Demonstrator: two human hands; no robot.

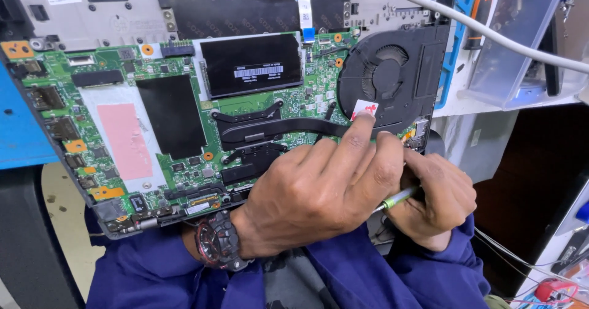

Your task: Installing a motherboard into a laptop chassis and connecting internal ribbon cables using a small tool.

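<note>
Nearest the camera, blue sleeves [153,278] are framing the scene, with a dark wristwatch [216,244] sitting on the left wrist. Just beyond it, the left hand [319,192] is lying palm down over the near edge of an opened laptop, fingers stretched forward and loosely together, holding nothing that shows — its longest fingertip is pressing at the near rim of the black cooling fan [392,76], beside a small white-and-red sticker [365,108].

Tucked under and to the right of that hand, the right hand [438,202] is closing around a slim screwdriver [399,197] with a pale green-yellow handle. Its fingers are curled tight on the handle; the tip is hidden beneath the left hand, so where it is meeting the board cannot be told. The tool's long axis is running from the right grip leftward and slightly toward the camera, passing under the left palm. The right hand is the one on the tool; the left is the nearer one to the fan.

Ahead of both grips, the green motherboard [184,82] is spreading away to the left, with a black heat pipe [276,127] running just beyond the left knuckles toward the fan. Further out, a black-covered module [251,64] and a pink pad [126,140] are lying well left of the grip — and a white cable [491,34] is crossing the far right
</note>
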